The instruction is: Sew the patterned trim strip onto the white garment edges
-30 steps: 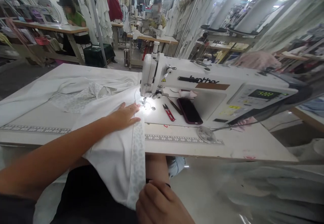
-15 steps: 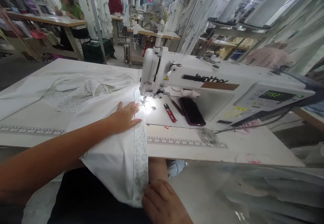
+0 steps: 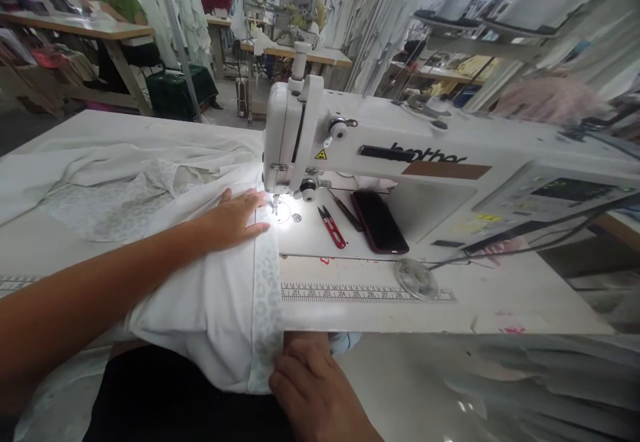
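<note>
White fabric [image 3: 210, 309] with a pale spotted border strip [image 3: 267, 289] runs from under the needle of the sewing machine [image 3: 287, 142] down over the table's front edge. My left hand [image 3: 233, 219] lies flat on it just left of the lit presser foot [image 3: 275, 205], fingers spread. Below the table edge, my right hand [image 3: 313, 385] has its fingers closed on the border's lower corner. Another spotted piece of the cloth [image 3: 120, 202] lies crumpled on the table at left.
Red thread snips [image 3: 331, 227], a thin dark tool [image 3: 345, 210] and a phone [image 3: 379, 222] lie right of the needle. A clear round disc [image 3: 416, 279] sits over the printed ruler [image 3: 345, 293]. A person in green [image 3: 123, 2] sits at another table at far left.
My right hand has risen slightly with the fabric corner, and the hanging cloth has more folds. My left hand stays flat by the needle. The camera view has shifted a little.
</note>
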Available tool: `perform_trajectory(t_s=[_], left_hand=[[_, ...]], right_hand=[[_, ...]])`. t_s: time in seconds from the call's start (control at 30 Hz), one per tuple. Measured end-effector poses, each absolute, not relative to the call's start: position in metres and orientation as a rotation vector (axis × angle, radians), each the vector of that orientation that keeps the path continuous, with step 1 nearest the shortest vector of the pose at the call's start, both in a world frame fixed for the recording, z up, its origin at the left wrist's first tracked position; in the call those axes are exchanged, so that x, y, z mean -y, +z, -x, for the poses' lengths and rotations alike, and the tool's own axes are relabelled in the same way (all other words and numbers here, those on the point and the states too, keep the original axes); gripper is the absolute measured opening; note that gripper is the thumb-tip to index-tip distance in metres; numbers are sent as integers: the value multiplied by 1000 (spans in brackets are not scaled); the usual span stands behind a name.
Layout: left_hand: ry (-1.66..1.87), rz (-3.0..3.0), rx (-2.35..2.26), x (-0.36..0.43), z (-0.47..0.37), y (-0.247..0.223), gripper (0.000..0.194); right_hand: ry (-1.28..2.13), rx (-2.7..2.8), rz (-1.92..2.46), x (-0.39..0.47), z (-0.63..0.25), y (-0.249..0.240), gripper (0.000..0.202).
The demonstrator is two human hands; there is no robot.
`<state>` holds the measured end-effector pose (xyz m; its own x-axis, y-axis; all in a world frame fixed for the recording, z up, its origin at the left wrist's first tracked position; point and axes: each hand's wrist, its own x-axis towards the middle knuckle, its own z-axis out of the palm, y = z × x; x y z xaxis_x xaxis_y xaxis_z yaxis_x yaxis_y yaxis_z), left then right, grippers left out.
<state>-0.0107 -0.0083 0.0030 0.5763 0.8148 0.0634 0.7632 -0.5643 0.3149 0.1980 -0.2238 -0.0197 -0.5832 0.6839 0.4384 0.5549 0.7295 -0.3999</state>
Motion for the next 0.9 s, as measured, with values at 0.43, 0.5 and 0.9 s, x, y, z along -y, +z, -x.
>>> perform_trajectory(t_s=[0.43, 0.5, 0.9], left_hand=[[235, -2675, -1365, 114, -6, 10, 45], [219, -2716, -1334, 130, -3, 9, 51], [260, -2728, -1306, 84, 6, -1, 58]], right_hand=[[167, 2353, 906, 218, -195, -21, 40], [172, 2336, 902, 217, -196, -22, 40], [275, 2287, 919, 189, -201, -11, 25]])
